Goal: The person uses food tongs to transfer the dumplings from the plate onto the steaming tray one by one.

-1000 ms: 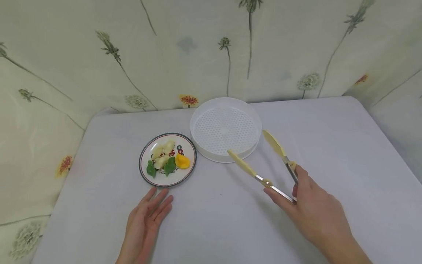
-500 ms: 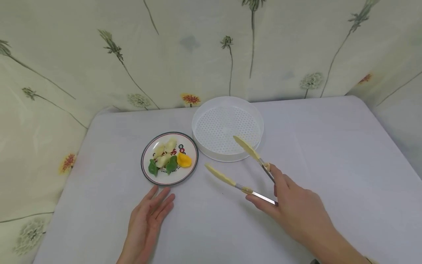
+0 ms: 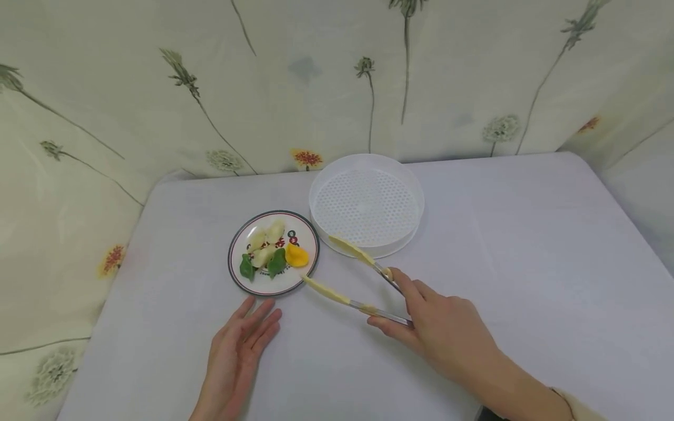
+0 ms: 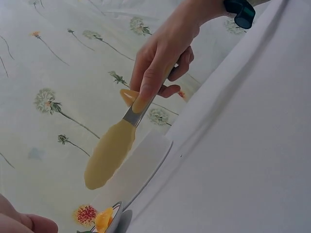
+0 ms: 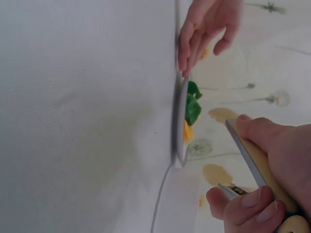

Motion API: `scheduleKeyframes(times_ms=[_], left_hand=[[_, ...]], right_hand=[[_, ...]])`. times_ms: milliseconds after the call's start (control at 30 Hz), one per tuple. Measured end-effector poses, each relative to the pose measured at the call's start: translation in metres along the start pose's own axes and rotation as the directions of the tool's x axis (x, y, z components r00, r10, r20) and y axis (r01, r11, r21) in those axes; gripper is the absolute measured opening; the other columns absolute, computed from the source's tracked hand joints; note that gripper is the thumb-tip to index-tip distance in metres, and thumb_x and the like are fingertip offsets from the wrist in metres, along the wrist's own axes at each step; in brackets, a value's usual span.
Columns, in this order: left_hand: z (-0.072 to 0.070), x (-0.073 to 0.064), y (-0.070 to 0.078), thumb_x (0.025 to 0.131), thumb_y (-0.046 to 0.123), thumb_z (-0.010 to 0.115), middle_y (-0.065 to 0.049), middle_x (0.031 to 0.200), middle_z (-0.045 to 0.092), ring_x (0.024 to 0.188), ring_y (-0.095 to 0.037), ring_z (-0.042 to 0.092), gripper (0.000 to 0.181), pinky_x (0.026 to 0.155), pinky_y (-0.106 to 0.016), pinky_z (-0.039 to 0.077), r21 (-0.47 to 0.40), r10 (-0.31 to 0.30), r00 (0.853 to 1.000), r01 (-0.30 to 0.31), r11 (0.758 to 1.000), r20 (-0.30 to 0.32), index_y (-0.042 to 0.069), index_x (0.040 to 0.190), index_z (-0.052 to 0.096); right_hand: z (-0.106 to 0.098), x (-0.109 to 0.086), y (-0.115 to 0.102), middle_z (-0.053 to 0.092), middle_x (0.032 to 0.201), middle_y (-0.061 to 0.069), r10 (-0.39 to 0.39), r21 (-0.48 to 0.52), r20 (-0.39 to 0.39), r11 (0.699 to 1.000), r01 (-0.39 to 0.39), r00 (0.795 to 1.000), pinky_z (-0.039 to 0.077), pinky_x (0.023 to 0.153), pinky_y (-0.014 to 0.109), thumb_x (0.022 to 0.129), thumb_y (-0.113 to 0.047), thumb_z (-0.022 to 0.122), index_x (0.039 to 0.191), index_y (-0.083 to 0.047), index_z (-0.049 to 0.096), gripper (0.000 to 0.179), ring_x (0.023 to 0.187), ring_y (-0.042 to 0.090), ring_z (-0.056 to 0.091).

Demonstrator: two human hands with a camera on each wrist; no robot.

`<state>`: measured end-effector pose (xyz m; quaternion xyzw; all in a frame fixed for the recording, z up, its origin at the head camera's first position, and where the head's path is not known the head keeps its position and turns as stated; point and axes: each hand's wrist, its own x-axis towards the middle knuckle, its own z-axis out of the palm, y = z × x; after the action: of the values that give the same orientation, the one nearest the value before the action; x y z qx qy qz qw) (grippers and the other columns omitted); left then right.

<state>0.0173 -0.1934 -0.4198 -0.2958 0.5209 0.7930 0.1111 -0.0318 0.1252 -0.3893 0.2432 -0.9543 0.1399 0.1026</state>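
My right hand (image 3: 442, 327) grips a pair of tongs (image 3: 387, 316) with pale yellow tips and metal arms. The tips stand apart with nothing between them, the lower one near the right rim of a small plate (image 3: 279, 285). On that plate lie several dumplings: pale ones (image 3: 275, 232), green ones (image 3: 276, 263) and a yellow one (image 3: 297, 255). My left hand (image 3: 237, 351) has its fingers extended at the plate's near edge; in the right wrist view those fingertips (image 5: 185, 68) meet the rim. In the left wrist view, one tong tip (image 4: 111, 155) hangs above the table.
A round white steamer tray (image 3: 363, 202) with a perforated floor stands behind the plate, slightly right, close to its rim. White cloth covers the table (image 3: 526, 263). A flower-patterned curtain (image 3: 316, 88) rises along the back edge.
My right hand has carried the open tongs leftward, from beside the steamer tray to the plate's right side. The left hand stays at the plate's near edge.
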Motion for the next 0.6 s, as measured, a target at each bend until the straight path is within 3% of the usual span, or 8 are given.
scheduleKeyframes(times_ms=[200,433,600], left_hand=[[0.001,0.0,-0.002,0.114,0.024,0.037,-0.011,0.171,0.043,0.155,-0.031,0.05,0.068,0.118,-0.027,0.055,0.007,-0.001,1.0,0.001,1.0,-0.003,0.015,0.175,0.008],[0.0,0.0,-0.002,0.114,0.024,0.036,-0.013,0.171,0.042,0.155,-0.031,0.05,0.067,0.118,-0.027,0.055,0.011,0.01,1.0,-0.01,1.0,0.004,0.014,0.175,0.008],[0.0,0.0,-0.001,0.114,0.023,0.036,-0.013,0.171,0.043,0.155,-0.031,0.05,0.067,0.119,-0.027,0.054,0.002,0.012,1.0,-0.012,1.0,0.004,0.014,0.174,0.008]], right_hand=[[0.012,0.013,-0.005,0.055,0.072,-0.011,-0.077,-0.028,-0.001,0.997,0.077,0.997,0.03,0.043,0.017,0.09,-0.067,0.076,0.137,-0.017,0.061,0.07,0.049,-0.001,0.035],[0.02,0.029,-0.011,0.062,0.077,-0.006,-0.056,-0.033,0.103,0.998,0.059,0.993,0.029,0.043,0.019,0.096,-0.069,0.068,0.141,-0.02,0.059,0.067,0.047,0.004,0.033],[0.024,0.034,-0.012,0.06,0.077,-0.006,-0.066,-0.038,0.124,0.997,0.071,0.99,0.029,0.042,0.02,0.097,-0.067,0.068,0.138,-0.02,0.058,0.063,0.046,0.006,0.033]])
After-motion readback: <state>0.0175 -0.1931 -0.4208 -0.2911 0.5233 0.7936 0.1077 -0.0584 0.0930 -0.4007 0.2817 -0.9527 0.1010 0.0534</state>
